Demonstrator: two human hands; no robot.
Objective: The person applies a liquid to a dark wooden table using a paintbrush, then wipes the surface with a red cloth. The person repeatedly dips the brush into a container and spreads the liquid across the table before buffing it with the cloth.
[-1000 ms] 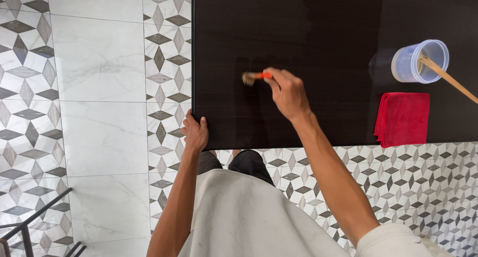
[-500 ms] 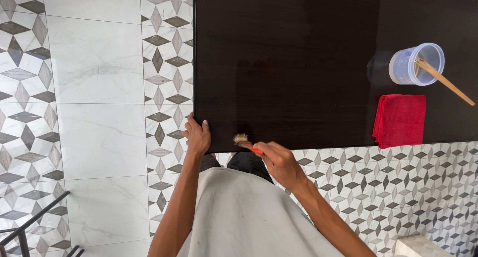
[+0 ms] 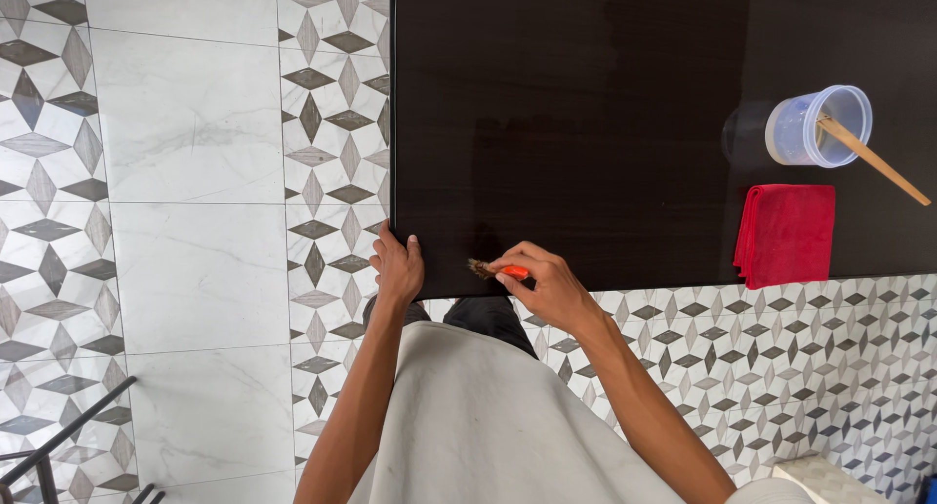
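Dark desk, patterned floor, spots of red and orange

The desk point(image 3: 586, 123) is a very dark brown, nearly black, with a faint wood grain and a soft sheen. The brush point(image 3: 498, 269) has an orange handle and brownish bristles. The folded cloth point(image 3: 787, 235) is bright red. The plastic cup point(image 3: 815, 126) is clear with a bluish tint, and the stick point(image 3: 878, 161) in it is pale wood. The floor point(image 3: 195, 172) mixes plain white marbled tiles with bands of grey, white and dark diamond-star pattern. The garment point(image 3: 488, 426) is off-white.
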